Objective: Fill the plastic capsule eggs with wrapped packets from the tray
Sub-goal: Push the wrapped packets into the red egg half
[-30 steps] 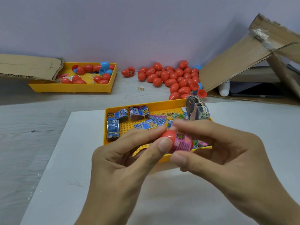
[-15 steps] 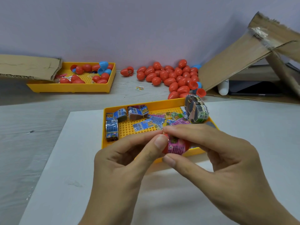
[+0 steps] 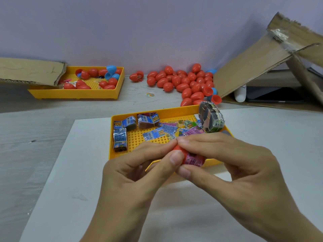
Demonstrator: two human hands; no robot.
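- Pinching together over the near rim of the front tray: left hand (image 3: pixel 139 173), thumb and forefinger curled round a red capsule half (image 3: pixel 179 151); right hand (image 3: pixel 232 165), forefinger on top and thumb beneath a pink wrapped packet (image 3: pixel 194 158).
- Packet partly pushed into the red half, wrapper end protruding to the right; probably mid-stuffing, held raised so both thumbs can press from opposite sides.
- Matching other half not seen in either hand; cannot tell where it sits.
- Directly behind the hands, the yellow front tray (image 3: pixel 122 117) on a white board (image 3: pixel 73 172): loose flat packets (image 3: pixel 167 130) at centre, banded blocks along the left wall, a tall banded bundle (image 3: pixel 211 118) perched on the far right corner, likely to tip if knocked.
- Bare board left of, right of and before the hands; room to set a finished egg down.
- Farther back, a heap of red eggs (image 3: pixel 185 81) against the wall, a few open halves at its near right edge beside the cardboard flap (image 3: pixel 253 63).
- Far left, a second yellow tray (image 3: pixel 78 95) holding red and blue eggs, partly under another cardboard sheet (image 3: pixel 29 70).
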